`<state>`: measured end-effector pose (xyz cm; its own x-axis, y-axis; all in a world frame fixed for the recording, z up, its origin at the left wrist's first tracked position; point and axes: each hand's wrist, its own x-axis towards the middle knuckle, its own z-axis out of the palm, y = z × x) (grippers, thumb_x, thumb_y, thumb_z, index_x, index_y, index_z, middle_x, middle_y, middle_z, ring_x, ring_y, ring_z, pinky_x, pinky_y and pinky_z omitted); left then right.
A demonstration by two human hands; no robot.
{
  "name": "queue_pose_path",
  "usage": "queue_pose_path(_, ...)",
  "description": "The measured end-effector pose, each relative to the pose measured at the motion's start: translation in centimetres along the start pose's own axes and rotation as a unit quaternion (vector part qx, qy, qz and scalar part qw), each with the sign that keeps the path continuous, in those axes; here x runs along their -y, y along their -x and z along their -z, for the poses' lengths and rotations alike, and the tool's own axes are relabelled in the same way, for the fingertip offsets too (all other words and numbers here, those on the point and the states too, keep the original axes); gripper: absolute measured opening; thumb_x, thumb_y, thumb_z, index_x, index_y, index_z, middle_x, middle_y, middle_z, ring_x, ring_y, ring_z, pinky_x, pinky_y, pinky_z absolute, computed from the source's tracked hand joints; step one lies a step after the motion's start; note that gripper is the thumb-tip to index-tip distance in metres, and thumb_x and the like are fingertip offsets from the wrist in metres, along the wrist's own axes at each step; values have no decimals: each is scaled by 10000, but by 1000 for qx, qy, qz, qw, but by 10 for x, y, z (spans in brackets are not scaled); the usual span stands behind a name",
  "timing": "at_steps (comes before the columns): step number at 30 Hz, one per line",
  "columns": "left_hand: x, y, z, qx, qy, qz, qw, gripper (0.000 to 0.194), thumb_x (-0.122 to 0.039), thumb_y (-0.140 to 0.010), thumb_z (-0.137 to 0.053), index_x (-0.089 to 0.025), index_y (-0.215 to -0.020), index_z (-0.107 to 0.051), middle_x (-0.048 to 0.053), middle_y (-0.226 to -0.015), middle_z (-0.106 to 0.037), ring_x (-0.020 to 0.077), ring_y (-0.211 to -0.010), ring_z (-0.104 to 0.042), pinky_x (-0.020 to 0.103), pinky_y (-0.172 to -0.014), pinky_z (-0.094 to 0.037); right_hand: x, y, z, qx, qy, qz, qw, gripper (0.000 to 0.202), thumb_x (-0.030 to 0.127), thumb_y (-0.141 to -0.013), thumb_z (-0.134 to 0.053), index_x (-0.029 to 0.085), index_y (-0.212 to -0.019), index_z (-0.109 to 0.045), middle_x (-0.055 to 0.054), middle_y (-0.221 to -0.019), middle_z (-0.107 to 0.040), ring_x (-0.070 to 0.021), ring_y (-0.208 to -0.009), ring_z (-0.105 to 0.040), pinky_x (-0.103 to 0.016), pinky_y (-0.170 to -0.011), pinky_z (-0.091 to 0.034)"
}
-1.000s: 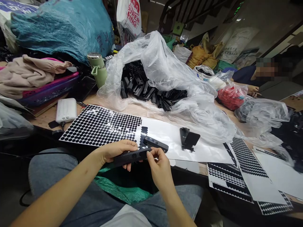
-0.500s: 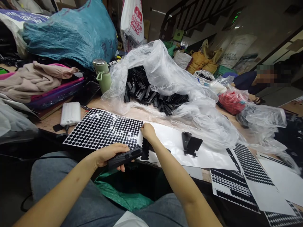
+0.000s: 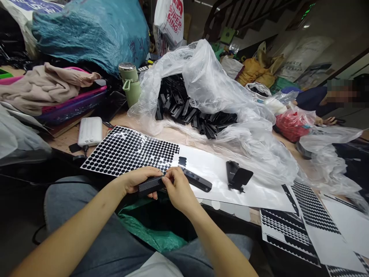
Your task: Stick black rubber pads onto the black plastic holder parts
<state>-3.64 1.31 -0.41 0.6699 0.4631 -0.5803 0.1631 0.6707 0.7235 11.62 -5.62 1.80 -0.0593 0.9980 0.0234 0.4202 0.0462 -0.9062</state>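
My left hand [image 3: 141,181] is wrapped round a long black plastic piece [image 3: 150,185] with a carbon-fibre-like pattern, held over my lap at the table edge. At the right end of that piece, my right hand [image 3: 178,188] is closed in a pinch against it; whatever lies between the fingertips is too small to make out. Just beyond the hands lies a white sheet of round black stickers [image 3: 129,150], its right part bare. A second black patterned piece [image 3: 197,181] rests on the sheet beside my right hand. Further right on it sits a black phone-holder-like part [image 3: 238,177].
A clear plastic bag [image 3: 207,80] full of black parts [image 3: 184,107] stands behind the sheet. To the left are a white power bank [image 3: 90,131], a green flask [image 3: 131,84] and a basket [image 3: 77,105]. More sticker sheets [image 3: 291,231] lie right. Another person [image 3: 311,100] sits far right.
My right hand has come from the sticker sheet down to the end of the black piece in my left hand. The view has shifted slightly, and the second piece now shows fully.
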Motion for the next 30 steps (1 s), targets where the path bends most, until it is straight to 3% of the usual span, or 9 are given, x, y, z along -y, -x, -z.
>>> queue_pose_path(15, 7, 0, -11, 3, -26, 0, 1000, 282, -408, -759, -552, -135, -718, -496, 39, -528, -610, 184, -445, -620, 207, -363, -422, -5, 14, -7, -11, 30, -7, 999, 120, 165, -799, -441, 202, -687, -461, -44, -917, -490, -169, -879, -494, -334, -801, -409)
queue_pose_path(18, 7, 3, -16, -16, -33, -4, 999, 300, -430, -750, -554, -141, -711, -482, 32, -506, -607, 179, -439, -616, 213, -384, -434, -12, 14, -5, -45, 59, 4, 997, 68, 191, -794, -469, 207, -729, -460, -39, -902, -491, -169, -870, -492, -321, -779, -412)
queue_pose_path(20, 10, 5, -21, -15, -39, -3, 999, 305, -442, -744, -553, -147, -726, -476, 47, -581, -646, 175, -447, -620, 218, -391, -436, -22, 12, 7, -97, 110, 4, 989, 62, 239, -777, -514, 207, -800, -466, -44, -898, -497, -180, -861, -482, -328, -772, -404)
queue_pose_path(22, 17, 5, -30, 15, -54, 11, 998, 306, -447, -740, -549, -151, -746, -473, 79, -734, -684, 165, -456, -622, 218, -390, -428, -38, 8, 29, -130, 187, -21, 974, 182, 315, -746, -565, 200, -854, -476, -58, -905, -513, -201, -864, -475, -346, -772, -387)
queue_pose_path(24, 29, 2, -43, 42, -82, 32, 995, 303, -451, -737, -541, -159, -752, -464, 89, -840, -685, 143, -435, -608, 221, -390, -418, -57, 4, 54, -94, 270, -72, 956, 314, 404, -666, -638, 193, -854, -501, -69, -902, -533, -234, -897, -470, -354, -756, -371)
queue_pose_path(27, 49, -4, -64, 39, -146, 66, 986, 296, -469, -747, -499, -175, -760, -461, 49, -791, -674, 127, -401, -578, 233, -405, -412, -78, -1, 84, 0, 316, -129, 940, 419, 437, -531, -720, 193, -804, -518, -47, -867, -548, -218, -844, -491, -300, -678, -359)
queue_pose_path(30, 57, -4, -81, 36, -285, 33, 957, 305, -478, -733, -503, -182, -792, -544, 41, -765, -669, 181, -580, -631, 256, -502, -433, -81, -2, 98, 47, 306, -128, 942, 394, 420, -525, -718, 192, -771, -511, -17, -816, -555, -162, -735, -497, -251, -602, -333)
